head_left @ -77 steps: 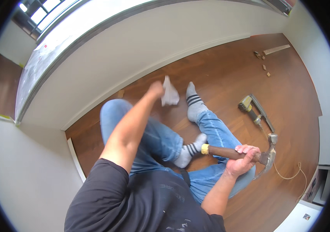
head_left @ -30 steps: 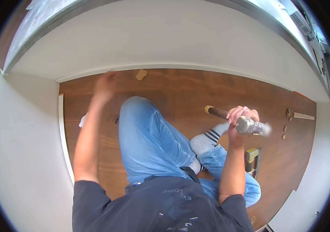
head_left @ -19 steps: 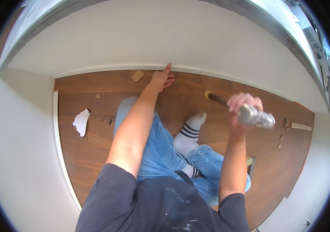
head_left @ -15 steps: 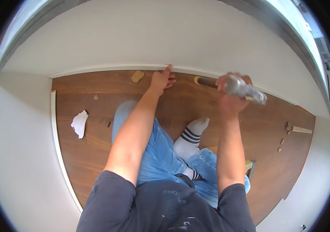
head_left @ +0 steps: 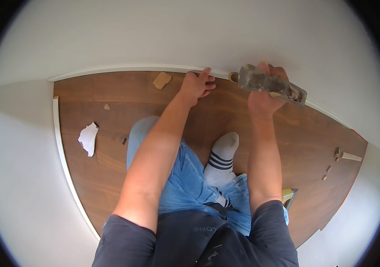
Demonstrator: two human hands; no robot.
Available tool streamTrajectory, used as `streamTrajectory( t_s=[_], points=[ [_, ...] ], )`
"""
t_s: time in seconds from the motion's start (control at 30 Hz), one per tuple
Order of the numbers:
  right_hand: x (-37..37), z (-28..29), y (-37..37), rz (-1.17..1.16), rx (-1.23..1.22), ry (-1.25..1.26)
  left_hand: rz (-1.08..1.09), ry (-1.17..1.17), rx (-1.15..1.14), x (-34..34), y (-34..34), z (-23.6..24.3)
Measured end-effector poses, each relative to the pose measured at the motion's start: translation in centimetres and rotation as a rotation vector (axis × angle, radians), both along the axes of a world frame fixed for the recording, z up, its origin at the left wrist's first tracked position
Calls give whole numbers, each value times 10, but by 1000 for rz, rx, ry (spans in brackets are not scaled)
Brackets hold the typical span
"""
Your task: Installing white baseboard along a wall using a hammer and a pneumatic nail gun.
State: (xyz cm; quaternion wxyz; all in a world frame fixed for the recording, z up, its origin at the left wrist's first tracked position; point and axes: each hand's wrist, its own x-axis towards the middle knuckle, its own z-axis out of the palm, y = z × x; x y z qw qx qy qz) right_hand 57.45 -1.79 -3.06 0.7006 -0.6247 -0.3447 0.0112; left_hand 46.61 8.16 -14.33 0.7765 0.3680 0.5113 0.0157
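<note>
My right hand is closed around a hammer, close below its worn grey head. The handle's pale round butt shows to the left, close to the white baseboard. My left hand rests at the baseboard, one finger reaching up to its top edge and the others spread over the wood floor. It holds nothing. To the left of that hand lies a tan chunk of board.
A torn white scrap, a tan chip and a small dark piece lie left of my knee. Toward the right corner are a pale wood strip and several small chips. A yellow-and-grey object sits beside my right arm.
The hammer has turned so its head sits higher and its butt shows less. My left hand has slid slightly right along the baseboard. The whole view has tilted, hiding the upper grey frame.
</note>
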Motion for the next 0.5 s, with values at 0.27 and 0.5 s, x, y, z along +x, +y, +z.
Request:
streamTrajectory(
  t_s=[0.27,0.5],
  points=[
    [1,-14,3,-52,-85,-116,-1,-26,4,-1,3,-6],
    [6,-22,-3,12,3,-129,25,8,1,-1,-3,-4]
  ],
)
